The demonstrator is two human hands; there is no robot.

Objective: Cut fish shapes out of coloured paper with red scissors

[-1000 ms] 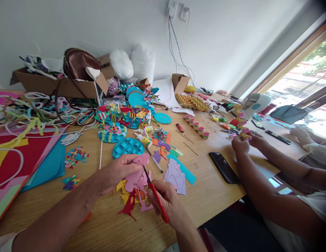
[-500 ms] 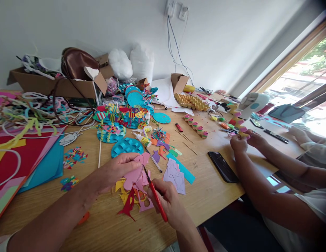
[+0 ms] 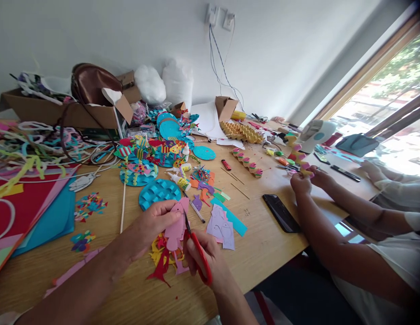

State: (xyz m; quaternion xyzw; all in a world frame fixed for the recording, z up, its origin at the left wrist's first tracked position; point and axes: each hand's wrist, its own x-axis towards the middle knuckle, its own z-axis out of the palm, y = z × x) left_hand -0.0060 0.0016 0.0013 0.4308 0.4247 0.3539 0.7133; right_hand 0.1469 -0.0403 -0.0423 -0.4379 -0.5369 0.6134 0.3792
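Observation:
Between the thumb and fingers of my left hand [image 3: 157,225] is a pink paper fish [image 3: 175,231]. My right hand [image 3: 208,257] is closed round the red handles of a pair of scissors [image 3: 199,257], whose blades lie along the right edge of the paper near its top. Red, yellow and pink paper scraps [image 3: 162,259] are heaped on the table below. Just beyond my left hand lies a blue woven paper disc [image 3: 159,194]. Purple paper pieces [image 3: 221,227] and a pen [image 3: 196,208] rest to the right of the fish.
A black phone [image 3: 280,213] lies to the right, near another person's hands [image 3: 306,179] holding a piece of egg carton. Coloured sheets [image 3: 47,212] and a strip of pink paper [image 3: 76,268] lie at left. Glue bottles [image 3: 179,180], decorated discs and a cardboard box [image 3: 54,108] stand farther back.
The pink fish has turned more upright in my left hand, and the scissors moved up along its edge. A pink paper strip now shows beside my left forearm. The view shifted slightly right.

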